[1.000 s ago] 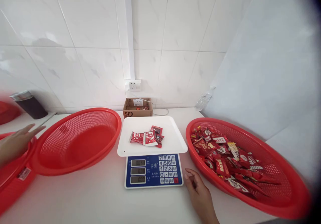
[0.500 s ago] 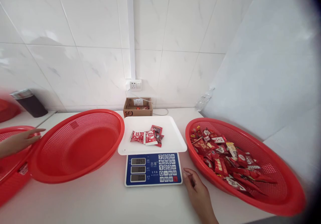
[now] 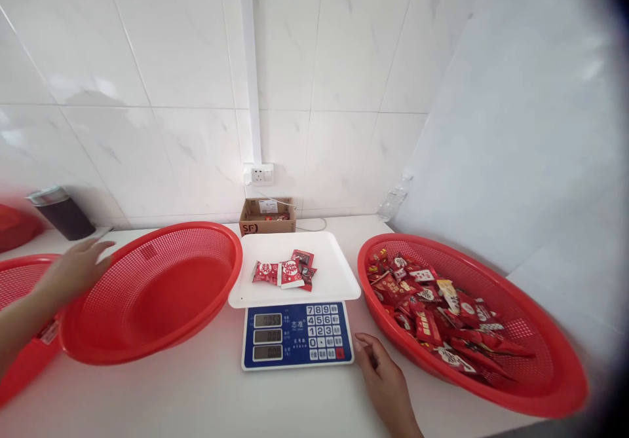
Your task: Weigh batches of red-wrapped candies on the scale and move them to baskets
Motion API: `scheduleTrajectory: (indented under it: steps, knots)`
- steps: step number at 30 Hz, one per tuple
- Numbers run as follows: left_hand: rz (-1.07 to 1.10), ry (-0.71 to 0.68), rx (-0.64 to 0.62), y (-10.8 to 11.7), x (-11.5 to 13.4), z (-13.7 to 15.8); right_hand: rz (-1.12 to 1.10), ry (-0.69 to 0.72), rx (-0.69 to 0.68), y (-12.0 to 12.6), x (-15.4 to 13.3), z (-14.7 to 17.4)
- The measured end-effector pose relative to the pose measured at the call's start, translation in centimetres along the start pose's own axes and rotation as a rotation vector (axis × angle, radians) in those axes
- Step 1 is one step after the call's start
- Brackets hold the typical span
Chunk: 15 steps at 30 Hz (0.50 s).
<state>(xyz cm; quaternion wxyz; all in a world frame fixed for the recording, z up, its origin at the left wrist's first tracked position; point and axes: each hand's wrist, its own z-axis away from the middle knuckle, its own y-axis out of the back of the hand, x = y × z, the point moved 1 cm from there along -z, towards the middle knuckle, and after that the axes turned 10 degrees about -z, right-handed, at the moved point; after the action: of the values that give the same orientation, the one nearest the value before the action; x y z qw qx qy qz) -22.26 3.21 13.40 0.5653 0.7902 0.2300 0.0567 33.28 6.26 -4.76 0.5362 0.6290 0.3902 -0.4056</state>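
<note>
My left hand [image 3: 81, 269] is open and holds nothing, its fingers stretched over the left rim of a red plastic basket [image 3: 170, 349]. To the right of that basket stands a digital scale [image 3: 297, 336], its top display reading about 0.053. Several red snack packets [image 3: 289, 272] lie together on the scale's white pan [image 3: 240, 245]. My right hand [image 3: 381, 372] rests on the table by the scale's right edge, fingers loosely curled and apart, with nothing visible in it. Beside it is another red basket [image 3: 555, 392] with many red wrapped snacks [image 3: 432, 304] inside.
Behind the scale sits a small cardboard box [image 3: 268, 225] with some packets in it. A dark bottle [image 3: 63, 214] is at the far left, near another red basket [image 3: 22, 269]. Clear crumpled plastic [image 3: 392, 201] leans by the wall, below and right of a socket [image 3: 259, 175].
My left hand has moved right, from the far-left basket to the rim of the middle one. The right hand stays beside the scale. The view has shifted slightly.
</note>
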Motion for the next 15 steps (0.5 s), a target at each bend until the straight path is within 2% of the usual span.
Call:
scheduleTrajectory:
  steps: [3, 5, 6, 8, 9, 12, 15]
  knots:
    - [0.096, -0.150, -0.004, 2.1, 7.4, 0.8, 0.008, 0.002, -0.004, 0.0, 0.0, 0.0]
    - [0.199, -0.313, -0.105, 3.0, 13.0, 2.1, 0.013, 0.002, 0.002, 0.0, -0.1, 0.0]
    - [0.231, -0.448, -0.160, 3.3, 15.6, 2.8, 0.014, 0.001, 0.005, 0.1, -0.2, 0.0]
    - [0.259, -0.657, -0.249, 3.5, 20.1, 3.8, 0.011, 0.002, 0.004, 0.1, -0.4, 0.0]
    - [0.245, -0.712, -0.285, 3.5, 21.9, 4.1, 0.007, 0.006, 0.003, 0.1, -0.4, 0.1]
    - [0.181, -0.735, -0.308, 3.1, 25.4, 3.8, -0.009, 0.022, -0.009, 0.1, -0.4, 0.2]
    - [0.152, -0.663, -0.265, 3.3, 26.4, 2.9, -0.026, 0.019, -0.023, 0.2, -0.4, 0.4]
